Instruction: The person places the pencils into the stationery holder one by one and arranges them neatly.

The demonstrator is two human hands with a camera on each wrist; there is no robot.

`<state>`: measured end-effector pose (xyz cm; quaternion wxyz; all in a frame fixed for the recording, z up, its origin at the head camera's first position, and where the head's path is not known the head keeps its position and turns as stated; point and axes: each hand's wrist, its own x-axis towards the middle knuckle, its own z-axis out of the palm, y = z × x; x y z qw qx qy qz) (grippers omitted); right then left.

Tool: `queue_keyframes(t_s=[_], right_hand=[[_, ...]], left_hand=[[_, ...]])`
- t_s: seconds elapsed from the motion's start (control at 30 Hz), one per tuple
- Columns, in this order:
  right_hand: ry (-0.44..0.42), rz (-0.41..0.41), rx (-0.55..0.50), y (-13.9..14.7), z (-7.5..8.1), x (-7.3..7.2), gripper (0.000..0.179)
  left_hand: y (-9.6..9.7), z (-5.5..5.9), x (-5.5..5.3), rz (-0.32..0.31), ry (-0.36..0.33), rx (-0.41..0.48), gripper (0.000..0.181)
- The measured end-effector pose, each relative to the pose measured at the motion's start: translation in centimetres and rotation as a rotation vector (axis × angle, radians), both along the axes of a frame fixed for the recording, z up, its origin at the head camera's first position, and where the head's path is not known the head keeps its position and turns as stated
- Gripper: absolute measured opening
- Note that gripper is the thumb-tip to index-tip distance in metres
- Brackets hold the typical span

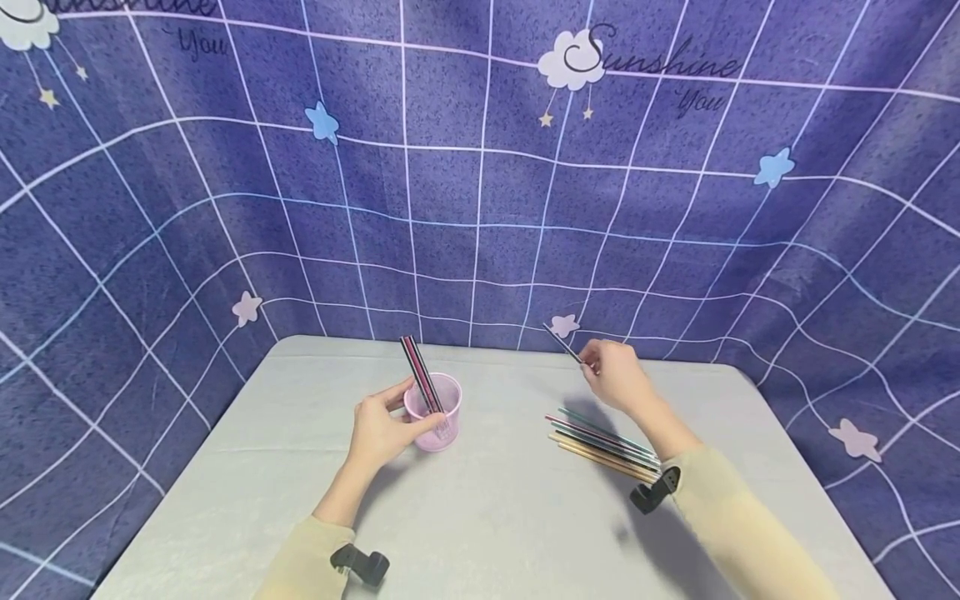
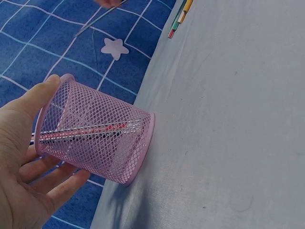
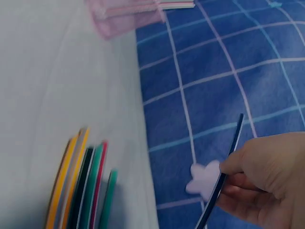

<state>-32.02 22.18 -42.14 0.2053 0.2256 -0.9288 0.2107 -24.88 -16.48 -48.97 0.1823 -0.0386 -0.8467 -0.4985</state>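
Fabric [image 1: 450,187] rises behind the pale table [image 1: 487,521] bearing pencils [image 1: 602,447].

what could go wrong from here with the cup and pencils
The cup could tip if the left hand lets go, since the pencils in it lean to one side and stick up well above it. The dark pencil, pinched in the right hand, might slip. The right sleeve is close to the loose pencils and may scatter them.

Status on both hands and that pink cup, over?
Left hand holding round pink mesh cup, thin black-and-red sticks inside. Right hand pinching thin dark stick. Loose multicoloured sticks nearby; no obstacle visible between right hand and cup.
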Motion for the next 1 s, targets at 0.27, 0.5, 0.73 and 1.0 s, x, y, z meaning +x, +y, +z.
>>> queue_keyframes(t_s=[0.27, 0.5, 0.73, 1.0], right_hand=[[-0.014, 0.049, -0.159, -4.0, 1.7, 0.0, 0.005], [-0.127, 0.141, -0.297, -7.5, 3.5, 1.0, 0.006], [-0.166, 0.223, -0.494, -10.9, 3.6, 1.3, 0.009], [-0.194, 0.353, -0.673, -15.0, 1.9, 1.1, 0.010]], left_hand=[[0.0, -0.1, 0.0, 0.002, 0.001, -0.014, 0.086], [0.0, -0.2, 0.0, -0.002, 0.000, -0.007, 0.085], [0.0, -0.3, -0.1, -0.001, 0.004, -0.010, 0.086], [0.1, 0.0, -0.1, 0.004, -0.005, 0.005, 0.086]])
